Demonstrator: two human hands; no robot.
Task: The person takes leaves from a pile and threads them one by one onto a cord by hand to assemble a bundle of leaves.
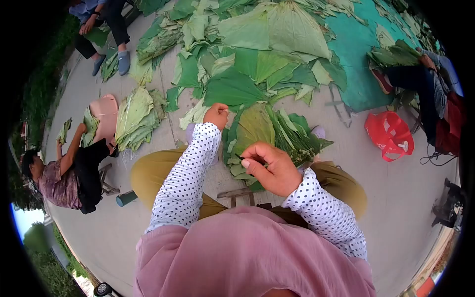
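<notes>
My left hand [216,116] is closed with its fingertips pressed together, over the near edge of a big green leaf [232,89]. Whatever it pinches is too small to make out. Thumb and forefinger of my right hand [272,171] are pinched together, with a small dark bit showing at the tips that I cannot identify. Under and beyond this hand, between my knees, lies a stack of large folded leaves [255,129], yellowish green on top, with narrow dark-green folds on its right side. The two hands are apart.
A wide heap of leaves [269,27] spreads ahead, partly on a green sheet [354,64]. Co-workers sit left [62,183], far left [94,24] and right [430,79], handling leaves. A leaf bundle [138,119] lies left; a red bag [389,134] stands right.
</notes>
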